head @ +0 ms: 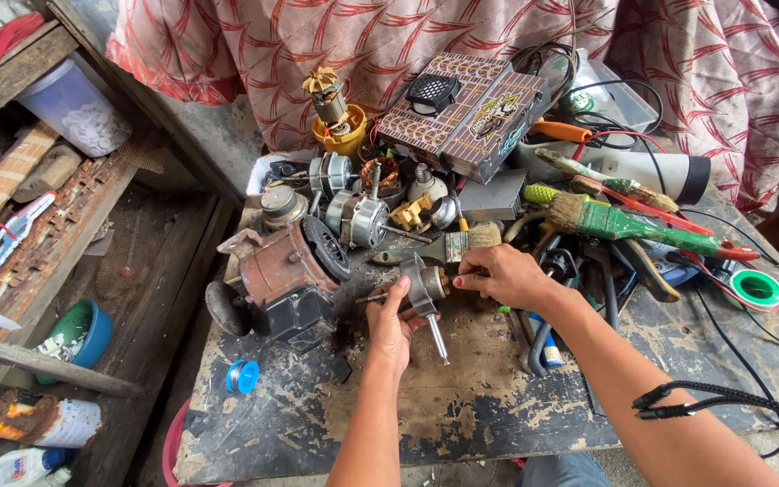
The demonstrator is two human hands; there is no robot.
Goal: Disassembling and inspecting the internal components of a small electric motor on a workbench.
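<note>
1. The left hand [391, 326] grips a small grey motor [425, 287] from below, fingers curled round its housing; the shaft points down toward the person.
2. The right hand [503, 276] pinches the motor's upper end, fingertips [462, 281] closed on it.
3. The motor sits between both hands, just above the worn wooden table [462, 397].
4. Counted: two paintbrushes [462, 243] behind the hands, one rusty motor block [286, 284] to the left, one blue solder spool [242, 376].
</note>
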